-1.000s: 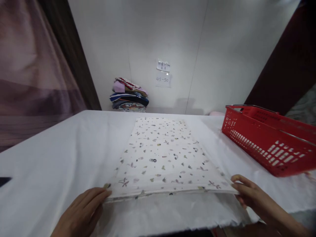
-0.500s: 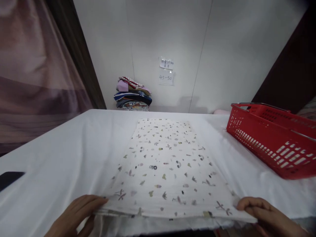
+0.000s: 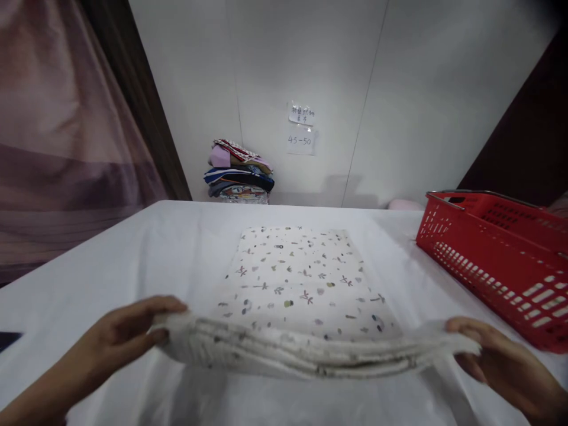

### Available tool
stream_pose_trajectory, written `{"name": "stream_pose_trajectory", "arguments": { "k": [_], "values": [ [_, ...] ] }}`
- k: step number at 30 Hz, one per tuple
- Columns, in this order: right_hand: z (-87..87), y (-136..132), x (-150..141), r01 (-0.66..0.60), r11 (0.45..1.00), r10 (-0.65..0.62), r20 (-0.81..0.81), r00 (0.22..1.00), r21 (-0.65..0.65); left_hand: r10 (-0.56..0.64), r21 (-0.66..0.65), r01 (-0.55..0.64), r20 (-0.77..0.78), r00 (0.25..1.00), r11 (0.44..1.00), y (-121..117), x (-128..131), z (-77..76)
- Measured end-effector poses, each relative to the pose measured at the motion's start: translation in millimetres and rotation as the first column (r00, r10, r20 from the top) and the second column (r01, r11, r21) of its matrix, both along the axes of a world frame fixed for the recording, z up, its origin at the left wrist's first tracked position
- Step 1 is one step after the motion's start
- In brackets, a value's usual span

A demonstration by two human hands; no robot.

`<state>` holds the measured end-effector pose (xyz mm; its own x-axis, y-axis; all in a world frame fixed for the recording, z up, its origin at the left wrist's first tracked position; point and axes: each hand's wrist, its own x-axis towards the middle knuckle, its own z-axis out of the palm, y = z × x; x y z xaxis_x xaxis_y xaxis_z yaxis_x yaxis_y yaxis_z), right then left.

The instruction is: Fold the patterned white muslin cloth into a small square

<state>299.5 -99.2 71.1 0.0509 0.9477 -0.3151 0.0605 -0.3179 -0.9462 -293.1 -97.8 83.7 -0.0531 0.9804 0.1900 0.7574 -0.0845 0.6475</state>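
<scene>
Left hand (image 3: pixel 119 334) and right hand (image 3: pixel 497 358), fingers clamped on the near corners of the folded patterned cloth (image 3: pixel 302 296), near edge lifted off the white table (image 3: pixel 133 248), far part lying flat. Best to keep both corners level, layers pinched together, edges aligned. Red basket (image 3: pixel 501 260) sits to the right.

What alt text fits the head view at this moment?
Both hands, left hand and right hand, lift the near folded edge of a white patterned cloth off a white-covered table. A red plastic basket sits to the right.
</scene>
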Motion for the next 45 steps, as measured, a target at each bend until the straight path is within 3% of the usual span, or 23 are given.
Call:
{"name": "stream_pose_trajectory", "arguments": {
  "k": [1,3,6,7,9,12,15,18,21,29,32,39,45],
  "values": [
    [9.3,19.5,-4.8,0.019,0.997,-0.017,-0.026,1.0,0.074,-0.035,-0.065,0.045,0.153,0.988,0.997,23.5,5.2,14.1],
    [24.2,61.9,-14.6,0.005,0.983,0.011,-0.087,0.996,0.183,-0.02,-0.048,0.04,0.371,0.928,0.998,72.6,18.3,34.4],
    [30.2,132.1,-31.5,-0.117,0.958,0.159,-0.149,0.976,0.262,-0.045,-0.034,0.079,0.582,0.812,0.996,148.1,39.1,38.1],
    [26.9,156.2,-38.3,-0.149,0.95,0.192,-0.136,0.972,0.275,-0.019,-0.071,0.079,0.608,0.793,0.994,172.8,45.2,32.6],
    [13.5,203.0,-53.4,-0.145,0.957,0.183,-0.135,0.974,0.252,0.133,-0.163,-0.048,0.561,0.817,0.985,219.1,55.2,15.1],
    [-15.5,262.0,-75.2,-0.029,0.987,0.056,-0.172,0.984,0.156,0.245,-0.19,-0.175,0.459,0.854,0.966,274.6,64.9,-16.5],
    [-40.4,300.3,-88.5,0.126,0.988,-0.111,-0.154,0.982,0.091,0.323,-0.187,-0.271,0.371,0.871,0.944,309.1,68.3,-39.8],
    [-54.5,320.5,-93.5,0.238,0.968,-0.229,-0.102,0.968,0.081,0.376,-0.164,-0.341,0.287,0.881,0.926,327.6,67.1,-51.4],
    [-60.9,331.8,-96.2,0.273,0.959,-0.268,-0.076,0.96,0.071,0.404,-0.127,-0.385,0.217,0.888,0.914,338.0,64.2,-58.4],
    [-56.0,358.8,-99.9,0.28,0.956,-0.276,-0.054,0.96,0.088,0.427,-0.012,-0.428,0.087,0.9,0.904,356.7,58.0,-70.5],
    [-60.9,366.5,-107.5,0.294,0.953,-0.295,0.003,0.956,0.071,0.422,-0.03,-0.422,0.008,0.906,0.906,360.4,57.9,-71.3],
    [-72.5,379.3,-109.2,0.271,0.961,-0.274,0.271,0.923,0.051,0.369,-0.079,-0.381,-0.133,0.92,0.921,361.5,58.6,-68.6],
    [-67.3,379.8,-96.6,0.156,0.977,-0.213,0.606,0.766,0.146,0.37,-0.101,-0.386,-0.152,0.917,0.917,357.4,61.6,-66.1]
  ]
}}
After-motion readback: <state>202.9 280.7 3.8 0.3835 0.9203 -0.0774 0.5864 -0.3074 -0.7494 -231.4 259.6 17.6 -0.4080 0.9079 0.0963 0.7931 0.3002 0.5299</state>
